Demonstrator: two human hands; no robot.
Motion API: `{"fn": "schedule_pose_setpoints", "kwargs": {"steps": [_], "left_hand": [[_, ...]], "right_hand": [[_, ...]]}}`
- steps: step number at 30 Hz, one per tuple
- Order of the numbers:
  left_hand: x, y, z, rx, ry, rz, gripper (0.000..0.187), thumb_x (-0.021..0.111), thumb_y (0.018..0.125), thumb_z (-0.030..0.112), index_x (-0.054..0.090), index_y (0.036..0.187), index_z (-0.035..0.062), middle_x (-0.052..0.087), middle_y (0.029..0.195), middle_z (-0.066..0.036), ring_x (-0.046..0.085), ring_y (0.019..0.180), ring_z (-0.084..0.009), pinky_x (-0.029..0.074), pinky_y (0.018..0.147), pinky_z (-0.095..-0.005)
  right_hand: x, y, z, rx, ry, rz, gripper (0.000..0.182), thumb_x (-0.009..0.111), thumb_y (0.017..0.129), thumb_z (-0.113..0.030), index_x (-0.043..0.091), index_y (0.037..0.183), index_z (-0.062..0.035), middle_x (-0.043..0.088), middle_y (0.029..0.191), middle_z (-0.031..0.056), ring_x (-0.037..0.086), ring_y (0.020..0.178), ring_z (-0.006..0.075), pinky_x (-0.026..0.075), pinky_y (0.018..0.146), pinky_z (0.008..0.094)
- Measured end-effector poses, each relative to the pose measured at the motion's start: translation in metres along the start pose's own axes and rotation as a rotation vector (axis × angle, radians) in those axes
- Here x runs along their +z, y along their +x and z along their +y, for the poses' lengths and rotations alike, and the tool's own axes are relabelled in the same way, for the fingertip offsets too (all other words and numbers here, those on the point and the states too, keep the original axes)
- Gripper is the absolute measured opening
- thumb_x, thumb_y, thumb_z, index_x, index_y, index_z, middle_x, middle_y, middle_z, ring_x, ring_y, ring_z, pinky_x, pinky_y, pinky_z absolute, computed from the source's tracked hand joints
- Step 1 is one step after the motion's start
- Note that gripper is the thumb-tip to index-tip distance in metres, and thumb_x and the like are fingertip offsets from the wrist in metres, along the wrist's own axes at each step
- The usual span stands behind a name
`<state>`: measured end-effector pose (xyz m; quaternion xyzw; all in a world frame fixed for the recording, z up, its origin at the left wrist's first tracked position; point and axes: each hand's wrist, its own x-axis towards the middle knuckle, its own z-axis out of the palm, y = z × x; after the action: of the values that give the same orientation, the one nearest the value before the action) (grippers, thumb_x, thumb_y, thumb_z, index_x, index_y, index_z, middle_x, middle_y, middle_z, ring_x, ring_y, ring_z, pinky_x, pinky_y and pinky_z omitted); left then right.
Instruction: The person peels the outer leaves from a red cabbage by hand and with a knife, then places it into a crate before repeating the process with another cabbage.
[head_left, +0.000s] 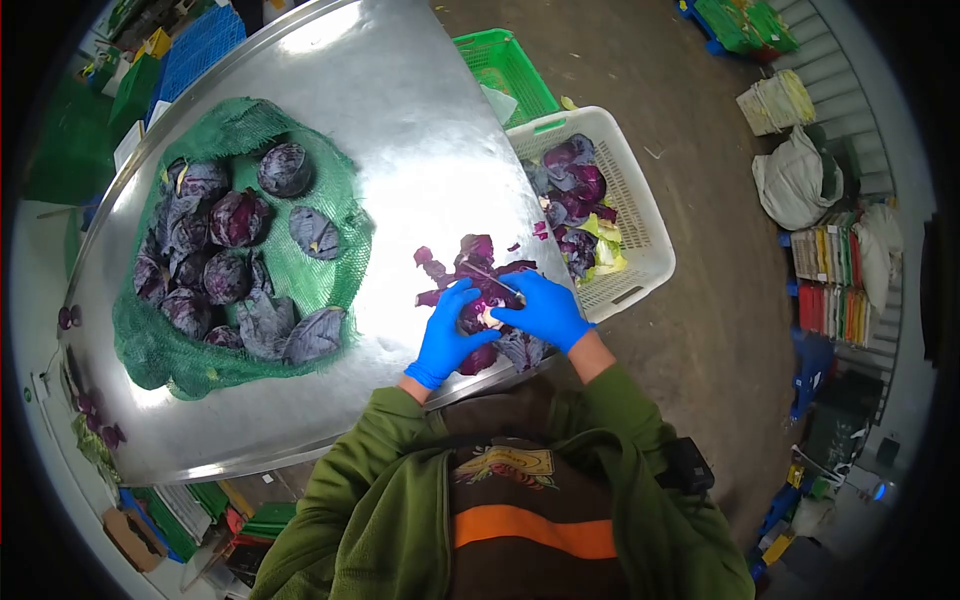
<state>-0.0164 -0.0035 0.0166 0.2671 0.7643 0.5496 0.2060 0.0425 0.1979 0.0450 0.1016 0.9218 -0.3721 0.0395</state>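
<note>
Both of my hands wear blue gloves and work at the near right edge of the metal table. My left hand (448, 337) curls round the left side of a red cabbage (488, 297), whose pale cut stem end shows between my hands. In my right hand (543, 310) is a knife (492, 279), its thin blade pointing up and left across the cabbage; the fingers hide most of the handle. Loose purple leaves (477, 247) lie around the cabbage, and a darker outer leaf (522, 348) sits below my right hand.
On the metal table (390, 60), a green mesh sack (330, 165) lies spread under several red cabbages (240, 217). A white crate (650, 240) with cabbage leaves stands beside the table's right edge, with a green crate (535, 85) behind it.
</note>
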Motion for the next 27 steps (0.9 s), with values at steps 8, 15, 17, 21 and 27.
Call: {"fn": "schedule_pose_setpoints", "kwargs": {"steps": [8,15,17,21,27], "left_hand": [[-0.002,0.011,0.003,0.018,0.016,-0.154,0.067,0.088,0.069,0.022,0.055,0.126,0.0068,0.046,0.144,-0.018,0.048,0.132,-0.0336,0.043,0.107,-0.0402],[-0.002,0.016,0.002,0.028,0.03,-0.21,0.071,0.088,0.067,0.02,0.053,0.128,0.0081,0.045,0.144,-0.017,0.046,0.134,-0.0338,0.043,0.107,-0.0402],[-0.001,0.009,0.004,0.024,0.002,-0.205,0.072,0.088,0.067,0.02,0.053,0.128,0.0081,0.045,0.144,-0.017,0.046,0.134,-0.0337,0.042,0.107,-0.04],[-0.012,-0.004,0.007,0.06,0.113,-0.219,0.075,0.087,0.067,0.02,0.053,0.134,0.0111,0.044,0.141,-0.018,0.047,0.13,-0.0358,0.043,0.106,-0.0406],[-0.019,-0.019,0.011,0.128,0.339,-0.212,0.073,0.087,0.068,0.025,0.056,0.134,0.0179,0.045,0.133,-0.017,0.045,0.124,-0.0372,0.043,0.104,-0.0434]], "right_hand": [[-0.022,0.033,-0.016,0.128,-0.206,-0.36,0.042,0.073,0.067,-0.043,0.069,0.092,-0.0083,0.069,0.087,0.0175,0.068,0.084,0.0356,0.054,0.075,0.0437],[-0.016,0.052,0.026,0.134,-0.228,-0.258,0.038,0.069,0.073,-0.04,0.07,0.089,-0.0054,0.069,0.086,0.019,0.067,0.083,0.0376,0.054,0.075,0.0452],[-0.004,0.04,0.044,0.144,-0.056,-0.235,0.039,0.07,0.076,-0.042,0.069,0.091,-0.0051,0.069,0.086,0.0193,0.067,0.083,0.0381,0.053,0.074,0.0454],[0.012,0.035,0.046,0.331,0.064,-0.181,0.047,0.071,0.081,-0.047,0.067,0.095,-0.0029,0.069,0.089,0.0209,0.066,0.084,0.0385,0.051,0.074,0.0444],[0.038,0.037,0.053,0.434,0.086,0.112,0.055,0.072,0.079,-0.054,0.065,0.098,-0.0032,0.07,0.092,0.019,0.067,0.085,0.0372,0.051,0.073,0.0447]]}}
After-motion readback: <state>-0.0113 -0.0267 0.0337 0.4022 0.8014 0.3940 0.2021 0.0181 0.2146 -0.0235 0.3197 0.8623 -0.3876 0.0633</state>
